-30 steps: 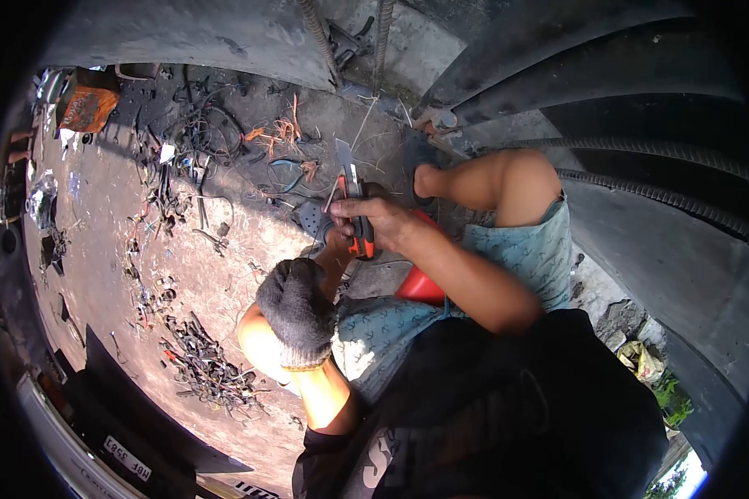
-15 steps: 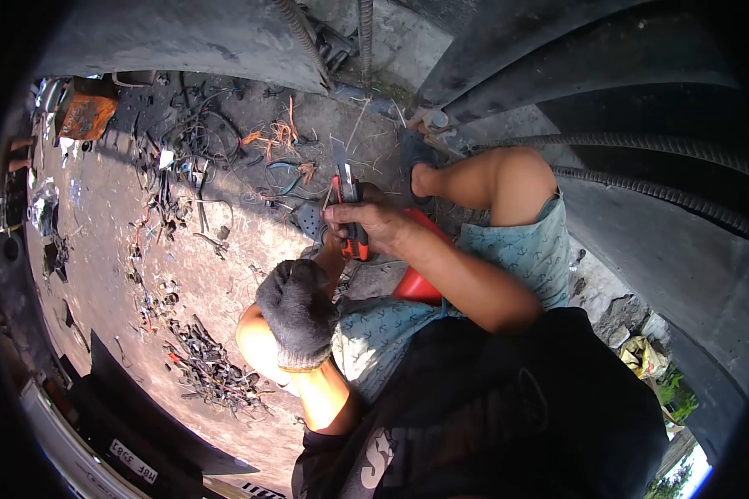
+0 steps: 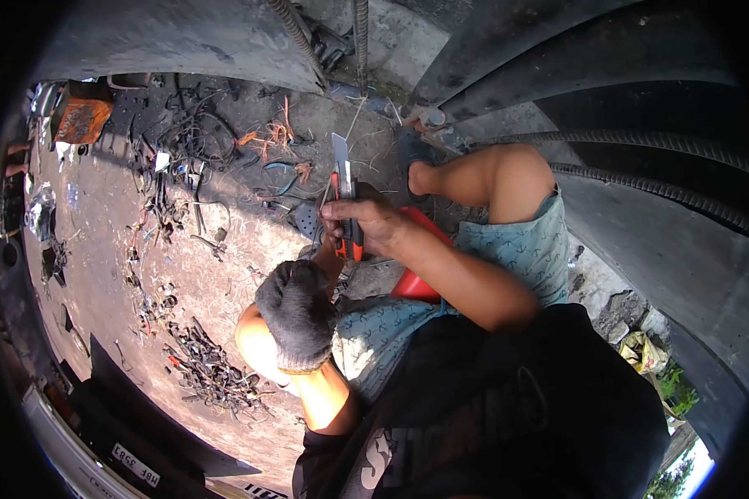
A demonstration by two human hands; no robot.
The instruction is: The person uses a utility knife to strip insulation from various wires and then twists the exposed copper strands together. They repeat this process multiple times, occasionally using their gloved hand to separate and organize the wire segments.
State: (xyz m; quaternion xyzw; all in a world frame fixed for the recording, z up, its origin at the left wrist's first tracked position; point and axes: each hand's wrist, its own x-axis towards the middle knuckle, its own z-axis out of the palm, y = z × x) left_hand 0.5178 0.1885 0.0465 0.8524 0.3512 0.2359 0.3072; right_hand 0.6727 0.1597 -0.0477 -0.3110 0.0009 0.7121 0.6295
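My right hand (image 3: 364, 223), bare, is closed round a red and black utility knife (image 3: 347, 187), whose silver blade points up and away from me. A thin strand shows beside the knife near my thumb. Below and to the left, my left hand (image 3: 295, 309) wears a dark grey knitted glove and is curled closed at my bent knee; whatever may be inside its fingers is hidden. A grey perforated clog (image 3: 308, 220) shows just left of my right hand.
Orange wire scraps (image 3: 275, 137) and a blue-handled tool (image 3: 285, 179) lie ahead. Black cable pieces (image 3: 208, 366) are heaped at lower left. A red seat (image 3: 416, 284) is under me. Ribbed steel bars (image 3: 641, 143) and dark panels stand at right. An orange box (image 3: 83, 116) is at far left.
The knife in my right hand has turned slightly more upright, its blade tip shifting a little up. My left hand has barely moved.
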